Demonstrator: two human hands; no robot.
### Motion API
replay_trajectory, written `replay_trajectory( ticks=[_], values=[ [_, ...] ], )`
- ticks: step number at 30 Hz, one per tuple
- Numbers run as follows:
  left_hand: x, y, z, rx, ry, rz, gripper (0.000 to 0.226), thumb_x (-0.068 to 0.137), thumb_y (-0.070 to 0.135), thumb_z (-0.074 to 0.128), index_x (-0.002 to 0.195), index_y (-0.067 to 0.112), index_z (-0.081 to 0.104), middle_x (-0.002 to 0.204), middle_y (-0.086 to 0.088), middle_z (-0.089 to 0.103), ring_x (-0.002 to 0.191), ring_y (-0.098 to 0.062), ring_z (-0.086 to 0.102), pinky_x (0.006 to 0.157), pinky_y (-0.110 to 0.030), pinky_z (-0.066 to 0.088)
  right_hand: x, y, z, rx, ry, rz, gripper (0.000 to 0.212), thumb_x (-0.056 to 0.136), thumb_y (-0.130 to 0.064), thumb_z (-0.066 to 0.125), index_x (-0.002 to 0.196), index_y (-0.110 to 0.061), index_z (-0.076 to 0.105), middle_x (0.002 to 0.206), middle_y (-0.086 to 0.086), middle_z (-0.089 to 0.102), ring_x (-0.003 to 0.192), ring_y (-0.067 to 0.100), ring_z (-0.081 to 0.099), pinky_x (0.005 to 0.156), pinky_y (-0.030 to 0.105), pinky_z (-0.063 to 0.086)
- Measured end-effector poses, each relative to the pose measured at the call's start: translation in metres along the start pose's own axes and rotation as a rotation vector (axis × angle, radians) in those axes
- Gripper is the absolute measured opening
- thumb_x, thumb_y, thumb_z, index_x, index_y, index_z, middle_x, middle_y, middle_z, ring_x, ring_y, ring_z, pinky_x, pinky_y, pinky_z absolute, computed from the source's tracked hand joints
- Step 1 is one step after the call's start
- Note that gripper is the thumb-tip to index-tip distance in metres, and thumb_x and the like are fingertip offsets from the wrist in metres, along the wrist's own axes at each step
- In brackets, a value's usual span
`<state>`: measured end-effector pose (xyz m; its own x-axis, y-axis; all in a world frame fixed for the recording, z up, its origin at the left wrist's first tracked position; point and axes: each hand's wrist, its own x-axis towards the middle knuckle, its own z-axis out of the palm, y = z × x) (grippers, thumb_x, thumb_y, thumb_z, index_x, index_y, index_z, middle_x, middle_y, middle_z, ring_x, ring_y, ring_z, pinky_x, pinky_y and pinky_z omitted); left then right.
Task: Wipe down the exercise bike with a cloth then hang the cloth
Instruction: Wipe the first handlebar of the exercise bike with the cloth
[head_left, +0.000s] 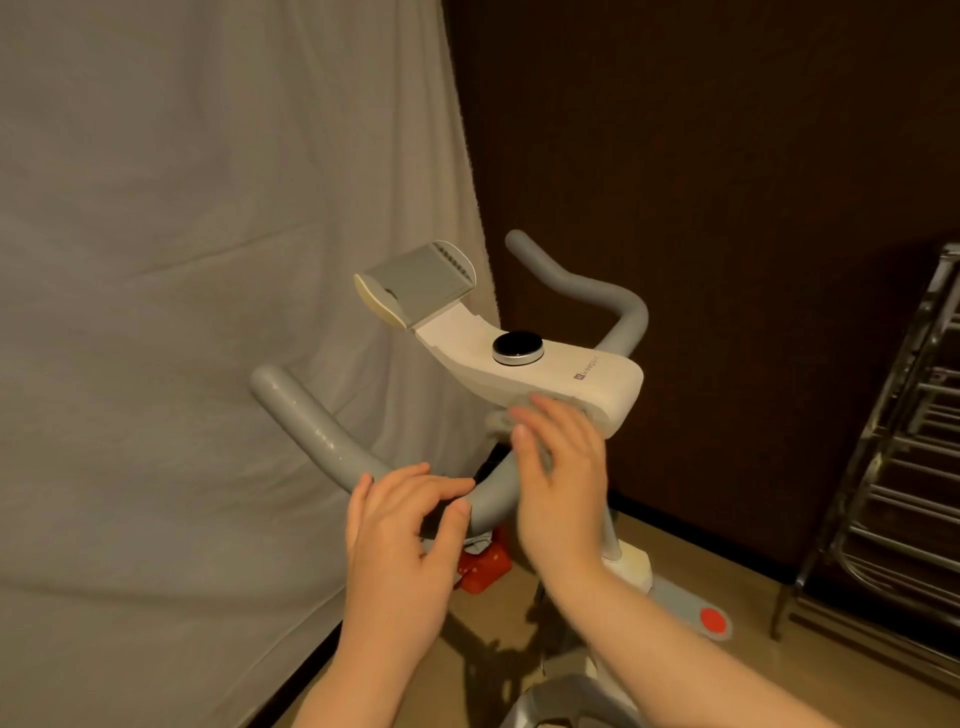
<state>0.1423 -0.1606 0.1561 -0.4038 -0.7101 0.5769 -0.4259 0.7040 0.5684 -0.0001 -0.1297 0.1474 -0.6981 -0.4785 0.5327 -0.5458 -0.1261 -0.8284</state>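
Gripping the handlebar (332, 441), left hand (405, 525); right hand (563, 467) open.

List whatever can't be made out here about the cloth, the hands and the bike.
Head view:
- Cloth: only a pale, blurred scrap shows behind the right hand; its grip is unclear.
- Left hand: covers part of the handlebar.
- Console: logo lettering too small to read.
- Bike's lower frame: hidden by the arms, cut off by the bottom edge.

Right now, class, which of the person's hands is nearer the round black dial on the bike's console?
The right hand. Its fingers reach up to the white console's near edge, just below the dial. The left hand sits lower, wrapped round the grey handlebar.
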Motion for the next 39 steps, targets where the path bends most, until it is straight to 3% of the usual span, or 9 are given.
replay_trajectory(
  ticks=[5,9,18,22,24,26,31,35,39],
  values=[
    [0.0,0.0,-0.001,0.019,-0.008,0.017,0.025,0.087,0.051,0.042,0.093,0.046,0.065,0.098,0.039,0.057,0.118,0.009,0.043,0.114,-0.016,0.004,0.006,0.005,0.0,0.058,0.103,0.065,0.025,0.096,-0.03,0.057,0.119,-0.028,0.066,0.127,-0.018,0.057,0.125,0.0,0.042,0.108,0.028,0.035],
    [-0.002,0.0,-0.001,0.009,-0.011,0.018,0.024,0.087,0.05,0.042,0.095,0.046,0.064,0.101,0.039,0.056,0.118,0.009,0.043,0.115,-0.019,0.004,-0.031,-0.019,0.016,0.201,0.143,0.246,0.035,0.098,-0.027,0.054,0.13,-0.039,0.052,0.141,-0.023,0.044,0.134,-0.008,0.029,0.104,0.006,0.023],
    [-0.001,-0.003,-0.002,0.006,-0.032,0.046,0.022,0.088,0.052,0.042,0.096,0.048,0.062,0.113,0.041,0.051,0.118,0.015,0.039,0.114,-0.016,0.002,-0.032,-0.024,0.023,0.553,0.307,0.762,0.042,0.101,-0.032,0.047,0.142,-0.039,0.044,0.136,-0.014,0.052,0.123,0.005,0.047,0.107,0.034,0.039],
    [-0.002,-0.001,-0.001,0.019,-0.039,0.042,0.024,0.088,0.051,0.041,0.097,0.046,0.064,0.113,0.041,0.051,0.118,0.017,0.038,0.114,-0.014,0.001,-0.007,-0.012,0.02,0.645,0.389,0.955,0.03,0.102,-0.031,0.043,0.129,-0.029,0.056,0.112,0.002,0.065,0.099,0.02,0.061,0.085,0.037,0.05],
    [-0.002,-0.003,-0.002,0.017,-0.047,0.043,0.022,0.089,0.051,0.042,0.096,0.049,0.062,0.113,0.04,0.052,0.119,0.016,0.039,0.115,-0.016,0.002,-0.015,-0.012,0.024,0.609,0.353,0.968,0.017,0.101,-0.036,0.044,0.111,-0.032,0.057,0.105,0.0,0.065,0.096,0.02,0.061,0.087,0.04,0.05],
    [-0.001,-0.003,-0.002,0.016,-0.043,0.042,0.022,0.088,0.052,0.041,0.096,0.049,0.062,0.112,0.041,0.052,0.119,0.016,0.039,0.114,-0.015,0.002,-0.015,-0.015,0.026,0.578,0.297,0.994,0.028,0.099,-0.041,0.043,0.117,-0.024,0.055,0.112,0.007,0.064,0.102,0.027,0.062,0.092,0.043,0.05],
    [-0.002,-0.002,-0.004,0.025,-0.06,0.042,0.024,0.089,0.053,0.04,0.098,0.05,0.061,0.111,0.047,0.048,0.119,0.018,0.036,0.113,-0.013,0.001,0.01,-0.004,0.019,0.563,0.248,1.005,0.034,0.101,-0.043,0.039,0.121,-0.019,0.052,0.101,0.011,0.062,0.087,0.027,0.059,0.07,0.035,0.047],
    [-0.002,0.001,-0.003,0.009,-0.047,0.038,0.022,0.088,0.051,0.041,0.096,0.05,0.061,0.109,0.045,0.05,0.117,0.018,0.038,0.114,-0.016,0.002,0.0,-0.014,0.016,0.497,0.163,0.924,0.019,0.101,-0.04,0.04,0.112,-0.026,0.045,0.105,0.011,0.059,0.098,0.027,0.059,0.088,0.043,0.048],
    [0.001,0.005,-0.004,0.063,-0.037,0.043,0.023,0.086,0.048,0.042,0.091,0.043,0.064,0.088,0.028,0.06,0.102,0.005,0.049,0.116,-0.041,0.019,0.012,-0.013,0.012,0.521,0.155,0.984,0.031,0.101,-0.044,0.038,0.12,-0.02,0.042,0.11,0.019,0.059,0.103,0.034,0.059,0.091,0.046,0.047]
  ],
)
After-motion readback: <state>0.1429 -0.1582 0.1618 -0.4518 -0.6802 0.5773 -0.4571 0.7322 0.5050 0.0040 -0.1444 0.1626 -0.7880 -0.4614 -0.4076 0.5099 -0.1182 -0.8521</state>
